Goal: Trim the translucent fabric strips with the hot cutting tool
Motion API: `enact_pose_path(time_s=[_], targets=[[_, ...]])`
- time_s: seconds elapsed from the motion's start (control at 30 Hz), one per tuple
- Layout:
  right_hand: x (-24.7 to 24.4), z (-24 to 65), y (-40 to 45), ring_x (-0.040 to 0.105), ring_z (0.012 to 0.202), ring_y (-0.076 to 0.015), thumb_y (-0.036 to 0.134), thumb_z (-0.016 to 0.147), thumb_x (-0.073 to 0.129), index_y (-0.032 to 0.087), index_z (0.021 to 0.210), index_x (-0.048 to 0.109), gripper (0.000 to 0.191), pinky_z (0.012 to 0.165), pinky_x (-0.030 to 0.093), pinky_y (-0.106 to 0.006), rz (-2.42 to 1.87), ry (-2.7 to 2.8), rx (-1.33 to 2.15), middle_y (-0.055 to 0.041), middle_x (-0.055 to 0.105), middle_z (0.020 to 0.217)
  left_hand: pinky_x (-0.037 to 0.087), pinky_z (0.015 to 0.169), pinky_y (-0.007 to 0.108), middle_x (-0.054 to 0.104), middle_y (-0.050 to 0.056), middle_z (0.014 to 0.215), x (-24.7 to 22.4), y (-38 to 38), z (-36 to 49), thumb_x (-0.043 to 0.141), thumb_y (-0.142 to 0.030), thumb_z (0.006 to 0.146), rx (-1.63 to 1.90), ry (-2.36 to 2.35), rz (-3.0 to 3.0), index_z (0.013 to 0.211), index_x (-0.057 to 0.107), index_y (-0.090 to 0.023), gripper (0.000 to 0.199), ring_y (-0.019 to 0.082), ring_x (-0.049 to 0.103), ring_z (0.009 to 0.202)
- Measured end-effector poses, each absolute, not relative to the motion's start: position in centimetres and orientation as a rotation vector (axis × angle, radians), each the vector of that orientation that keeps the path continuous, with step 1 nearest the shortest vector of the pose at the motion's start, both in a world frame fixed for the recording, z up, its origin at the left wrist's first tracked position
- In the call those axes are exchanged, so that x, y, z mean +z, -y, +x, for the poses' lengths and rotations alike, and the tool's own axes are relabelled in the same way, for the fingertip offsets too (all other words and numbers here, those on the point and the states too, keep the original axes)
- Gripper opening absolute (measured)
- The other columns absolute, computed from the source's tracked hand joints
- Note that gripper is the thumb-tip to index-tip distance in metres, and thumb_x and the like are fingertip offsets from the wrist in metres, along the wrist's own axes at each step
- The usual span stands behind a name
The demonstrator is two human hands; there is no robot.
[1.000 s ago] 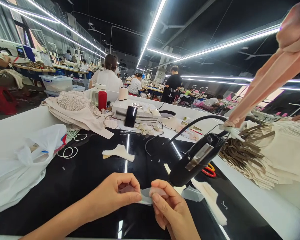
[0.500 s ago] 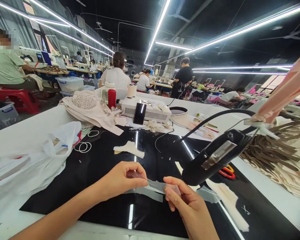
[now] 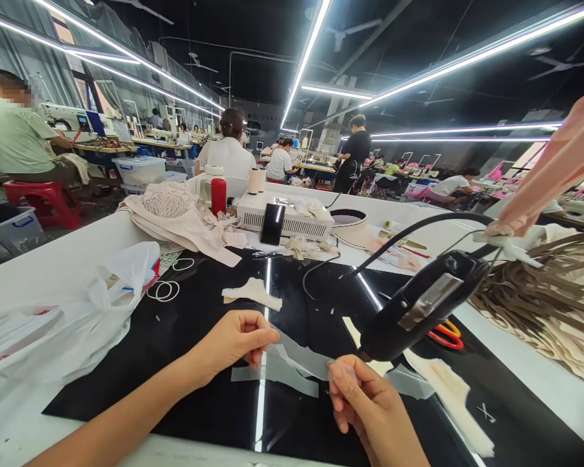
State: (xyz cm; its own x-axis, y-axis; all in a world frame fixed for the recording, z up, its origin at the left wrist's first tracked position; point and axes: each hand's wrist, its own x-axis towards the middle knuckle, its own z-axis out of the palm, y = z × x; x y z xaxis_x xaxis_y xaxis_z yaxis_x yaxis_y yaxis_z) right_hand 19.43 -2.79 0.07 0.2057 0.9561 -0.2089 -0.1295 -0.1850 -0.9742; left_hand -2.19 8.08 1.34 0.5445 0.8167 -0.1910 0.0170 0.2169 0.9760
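A thin translucent strip [image 3: 307,358] is stretched between my two hands over a glossy black board [image 3: 185,389]. My left hand [image 3: 238,340] pinches its left end between thumb and fingers. With thumb and forefinger closed, my right hand [image 3: 365,399] grips the other end, lower and nearer me. Beneath it, a second translucent piece [image 3: 277,375] lies flat on the board. A black hand tool with a metal plate [image 3: 425,305] hangs just above and right of my right hand. A cream fabric piece [image 3: 252,294] rests beyond my left hand.
White plastic bags [image 3: 92,324] lie at left. Behind are beige garments [image 3: 185,220], a phone [image 3: 272,224], a red bottle [image 3: 219,196] and a white vented box [image 3: 296,224]. Red-and-yellow-handled scissors [image 3: 448,336] and stacked fabric [image 3: 555,305] lie at right. Several people work beyond.
My hands have moved slightly apart, the right one lower and to the right. More of the translucent strip now shows between them. My view has shifted a little.
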Motion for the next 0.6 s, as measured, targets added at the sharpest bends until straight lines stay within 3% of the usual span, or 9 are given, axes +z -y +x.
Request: enact_pose_path(time_s=[0.47, 0.53, 0.6], targets=[[-1.3, 18.4, 3.0, 0.026, 0.043, -0.0009, 0.067, 0.071, 0.088, 0.02, 0.065, 0.047, 0.063, 0.042, 0.021, -0.017, -1.128, 0.694, 1.585, 0.0092, 0.043, 0.051, 0.039, 0.048, 0.017, 0.05, -0.006, 0.057, 0.3, -8.5, -2.2, 0.085, -0.064, 0.071, 0.67, -0.841, 1.143, 0.07, 0.056, -0.016, 0.056, 0.006, 0.042, 0.05], [-1.6, 18.0, 3.2, 0.028, 0.041, -0.0017, 0.072, 0.07, 0.085, 0.021, 0.066, 0.045, 0.065, 0.042, 0.022, -0.018, -1.167, 0.764, 1.561, 0.0095, 0.043, 0.049, 0.038, 0.044, 0.016, 0.056, -0.004, 0.061, 0.2, -8.6, -2.1, 0.083, -0.066, 0.074, 0.676, -0.853, 1.173, 0.075, 0.06, -0.015, 0.056, 0.006, 0.045, 0.049], [-2.1, 17.6, 3.4, 0.03, 0.041, -0.0036, 0.076, 0.071, 0.081, 0.022, 0.067, 0.046, 0.065, 0.044, 0.024, -0.02, -1.231, 0.873, 1.495, 0.0093, 0.042, 0.049, 0.038, 0.04, 0.016, 0.069, 0.002, 0.078, 0.2, -8.6, -2.1, 0.08, -0.069, 0.077, 0.685, -0.858, 1.218, 0.08, 0.061, -0.015, 0.057, 0.007, 0.054, 0.051]])
